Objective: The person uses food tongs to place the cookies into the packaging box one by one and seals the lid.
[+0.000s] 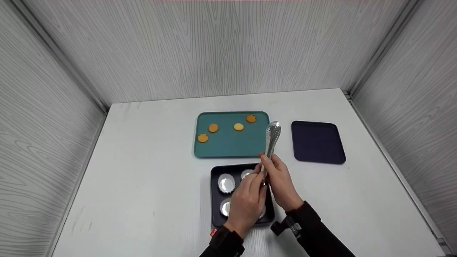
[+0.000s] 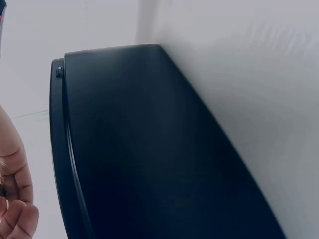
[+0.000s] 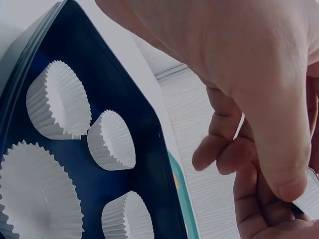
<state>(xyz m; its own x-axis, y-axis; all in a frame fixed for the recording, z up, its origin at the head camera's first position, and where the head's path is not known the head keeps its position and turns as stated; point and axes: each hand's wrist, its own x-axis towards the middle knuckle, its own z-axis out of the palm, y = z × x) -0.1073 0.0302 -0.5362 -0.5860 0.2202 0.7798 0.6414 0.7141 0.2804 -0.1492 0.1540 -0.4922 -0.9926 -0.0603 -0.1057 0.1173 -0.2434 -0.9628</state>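
Note:
Metal tongs with perforated, spoon-shaped ends point away from me over the near tray. My left hand grips their lower, hinge end. Higher up the handle, my right hand holds them with its thumb laid along the metal. In the right wrist view the right hand bends over the left fingers, with only a sliver of metal showing. Under both hands lies a dark navy tray with several white fluted paper cups, partly hidden by the hands. The left wrist view shows the left fingers at its edge.
Behind the navy tray lies a teal tray with several small round cookies, orange-brown ones and a pale yellow one. A dark purple square tray is to the right. Wood-grain panels enclose the white table.

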